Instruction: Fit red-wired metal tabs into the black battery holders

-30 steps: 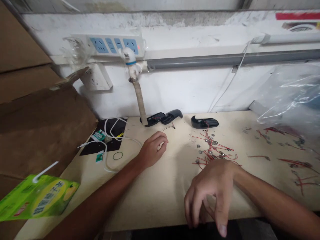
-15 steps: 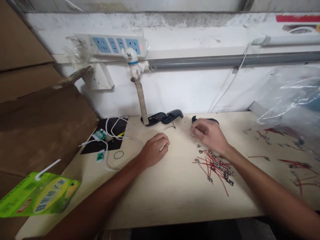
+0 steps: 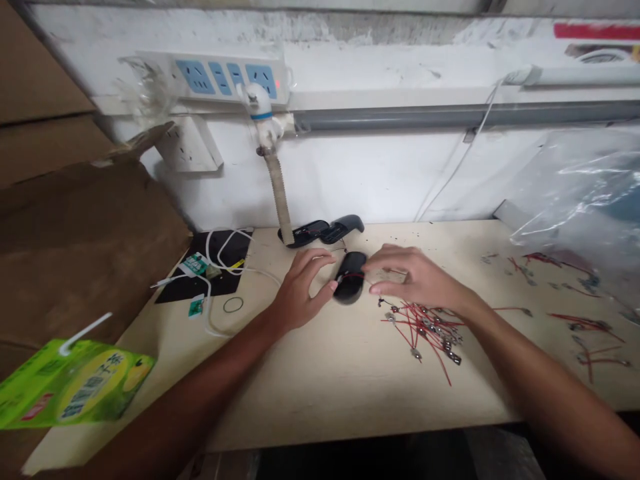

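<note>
A black plastic shell (image 3: 349, 285) with a red wire across it sits between my two hands on the pale table (image 3: 325, 393). My left hand (image 3: 301, 289) touches its left side with curled fingers. From the right, my right hand (image 3: 410, 277) holds the shell with thumb and fingers. A heap of red wires with metal tabs (image 3: 425, 330) lies just below my right wrist.
Two more black shells (image 3: 323, 233) lie by the wall under a power strip (image 3: 223, 78). A black mat with a white cable and small green boards (image 3: 210, 270) lies at left, beside a brown box (image 3: 80, 233). A green drink carton (image 3: 70, 383) is near left. A plastic bag (image 3: 585, 200) sits right.
My right hand rose from the table's front edge, reached the black shell by the wall and brought it left to my left hand, whose fingers opened toward it.
</note>
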`<state>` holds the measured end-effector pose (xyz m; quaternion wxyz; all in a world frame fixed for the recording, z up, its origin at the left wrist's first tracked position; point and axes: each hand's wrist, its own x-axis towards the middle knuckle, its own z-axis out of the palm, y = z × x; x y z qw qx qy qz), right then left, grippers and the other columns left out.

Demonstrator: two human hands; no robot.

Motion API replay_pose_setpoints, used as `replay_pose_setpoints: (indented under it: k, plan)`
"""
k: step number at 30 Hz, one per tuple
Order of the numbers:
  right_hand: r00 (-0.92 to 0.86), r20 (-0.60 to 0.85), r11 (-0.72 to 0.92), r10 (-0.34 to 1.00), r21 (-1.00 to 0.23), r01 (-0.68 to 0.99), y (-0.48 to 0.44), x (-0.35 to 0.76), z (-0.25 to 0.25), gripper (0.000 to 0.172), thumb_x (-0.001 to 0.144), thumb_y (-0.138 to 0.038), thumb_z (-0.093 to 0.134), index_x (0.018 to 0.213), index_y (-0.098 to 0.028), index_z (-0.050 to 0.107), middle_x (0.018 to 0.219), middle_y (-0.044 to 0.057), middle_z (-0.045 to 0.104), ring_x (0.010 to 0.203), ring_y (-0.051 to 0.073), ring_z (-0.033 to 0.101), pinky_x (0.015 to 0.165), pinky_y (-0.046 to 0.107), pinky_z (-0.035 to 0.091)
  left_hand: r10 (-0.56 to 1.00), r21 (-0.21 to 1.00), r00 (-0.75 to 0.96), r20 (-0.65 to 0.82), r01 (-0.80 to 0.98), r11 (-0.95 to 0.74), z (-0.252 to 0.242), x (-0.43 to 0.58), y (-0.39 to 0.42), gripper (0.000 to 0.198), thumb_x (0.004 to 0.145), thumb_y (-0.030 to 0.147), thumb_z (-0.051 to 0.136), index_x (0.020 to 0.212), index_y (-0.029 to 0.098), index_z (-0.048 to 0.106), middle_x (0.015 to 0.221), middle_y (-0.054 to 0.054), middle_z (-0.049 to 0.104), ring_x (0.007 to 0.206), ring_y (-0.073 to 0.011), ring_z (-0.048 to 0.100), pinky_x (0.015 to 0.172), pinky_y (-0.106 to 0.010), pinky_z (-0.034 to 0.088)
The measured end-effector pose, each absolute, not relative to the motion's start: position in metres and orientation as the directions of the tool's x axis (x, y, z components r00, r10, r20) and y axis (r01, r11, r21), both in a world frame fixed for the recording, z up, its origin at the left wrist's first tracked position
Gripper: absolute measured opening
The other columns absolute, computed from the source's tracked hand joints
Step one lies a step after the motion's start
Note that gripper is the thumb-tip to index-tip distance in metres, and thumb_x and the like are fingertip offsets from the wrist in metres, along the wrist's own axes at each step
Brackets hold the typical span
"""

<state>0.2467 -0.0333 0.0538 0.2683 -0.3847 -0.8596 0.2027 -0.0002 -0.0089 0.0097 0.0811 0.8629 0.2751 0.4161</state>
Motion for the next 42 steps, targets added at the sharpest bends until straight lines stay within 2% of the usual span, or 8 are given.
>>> replay_pose_setpoints:
  k: [3, 5, 10, 14, 22, 29, 33, 42]
  plan:
    - [-0.303, 0.406, 0.5, 0.862, -0.594, 0.63, -0.03, 0.256, 0.06, 0.028, 0.086, -0.046, 0.057, 0.088, -0.02, 0.069, 0.09, 0.006, 0.07, 0.074, 0.018, 0.059, 0.065, 0.031, 0.043, 0.543, 0.363, 0.575, 0.612, 0.405, -0.839, 0.015, -0.001, -0.012, 0.024, 0.089, 0.03, 0.051, 0.11, 0.02, 0.057, 0.122, -0.012, 0.056, 0.116, -0.0254, 0.051, 0.098, -0.045, 0.043]
    - [-0.255, 0.345, 0.419, 0.903, -0.579, 0.699, -0.023, 0.264, 0.057, 0.029, 0.088, -0.043, 0.053, 0.084, -0.018, 0.068, 0.085, 0.006, 0.07, 0.07, 0.017, 0.058, 0.064, 0.031, 0.041, 0.55, 0.341, 0.65, 0.524, 0.432, -0.835, 0.017, -0.001, -0.012, 0.023, 0.088, 0.031, 0.052, 0.107, 0.02, 0.06, 0.118, -0.011, 0.06, 0.112, -0.0261, 0.054, 0.095, -0.046, 0.044]
    - [-0.424, 0.081, 0.413, 0.902, -0.453, 0.79, -0.013, 0.282, 0.042, 0.016, 0.083, -0.023, 0.053, 0.079, -0.018, 0.068, 0.076, 0.005, 0.066, 0.064, 0.016, 0.054, 0.062, 0.031, 0.038, 0.638, 0.341, 0.668, 0.382, 0.54, -0.77, 0.016, 0.002, -0.009, 0.025, 0.088, 0.03, 0.051, 0.108, 0.02, 0.062, 0.111, -0.007, 0.066, 0.103, -0.0245, 0.06, 0.086, -0.042, 0.049]
    - [-0.558, -0.047, 0.467, 0.829, -0.491, 0.735, -0.014, 0.291, 0.038, 0.017, 0.078, -0.013, 0.054, 0.084, -0.02, 0.067, 0.085, 0.003, 0.065, 0.071, 0.016, 0.057, 0.064, 0.029, 0.042, 0.778, 0.512, 0.489, 0.395, 0.586, -0.628, 0.019, 0.001, -0.004, 0.026, 0.087, 0.04, 0.056, 0.097, 0.019, 0.067, 0.102, -0.007, 0.069, 0.089, -0.0213, 0.065, 0.076, -0.036, 0.052]
    - [-0.623, -0.102, 0.488, 0.775, -0.531, 0.693, -0.009, 0.289, 0.031, 0.011, 0.083, -0.017, 0.053, 0.08, -0.02, 0.062, 0.088, 0.005, 0.057, 0.075, 0.016, 0.056, 0.067, 0.031, 0.044, 0.907, 0.555, 0.216, 0.362, 0.732, -0.396, 0.024, -0.004, -0.002, 0.042, 0.074, 0.059, 0.064, 0.075, 0.017, 0.062, 0.089, -0.005, 0.06, 0.064, -0.0154, 0.056, 0.055, -0.029, 0.042]
    - [-0.546, -0.101, 0.425, 0.832, -0.515, 0.744, -0.006, 0.307, 0.039, 0.013, 0.083, -0.021, 0.05, 0.088, -0.018, 0.063, 0.091, 0.007, 0.059, 0.08, 0.019, 0.054, 0.072, 0.034, 0.043, 0.946, 0.77, 0.289, 0.146, 0.567, -0.292, 0.027, -0.003, -0.002, 0.02, 0.079, 0.037, 0.058, 0.089, 0.019, 0.063, 0.106, -0.007, 0.056, 0.105, -0.0256, 0.054, 0.084, -0.038, 0.047]
    - [-0.556, -0.207, 0.374, 0.805, -0.55, 0.746, -0.006, 0.315, 0.043, 0.011, 0.076, -0.025, 0.061, 0.083, -0.018, 0.065, 0.094, 0.007, 0.057, 0.08, 0.019, 0.056, 0.07, 0.032, 0.044, 0.94, 0.85, 0.333, -0.082, 0.515, -0.108, 0.034, -0.002, -0.007, 0.028, 0.074, 0.031, 0.061, 0.101, 0.023, 0.06, 0.119, -0.005, 0.05, 0.098, -0.0222, 0.056, 0.079, -0.036, 0.052]
    - [-0.548, -0.19, 0.334, 0.814, -0.62, 0.711, -0.006, 0.306, 0.034, 0.004, 0.076, -0.017, 0.054, 0.073, -0.016, 0.056, 0.084, 0.005, 0.054, 0.074, 0.017, 0.052, 0.067, 0.031, 0.041, 0.976, 0.696, 0.182, 0.121, 0.686, -0.214, 0.024, 0.002, -0.008, 0.025, 0.071, 0.03, 0.071, 0.086, 0.018, 0.056, 0.114, -0.007, 0.041, 0.112, -0.0239, 0.049, 0.1, -0.041, 0.043]
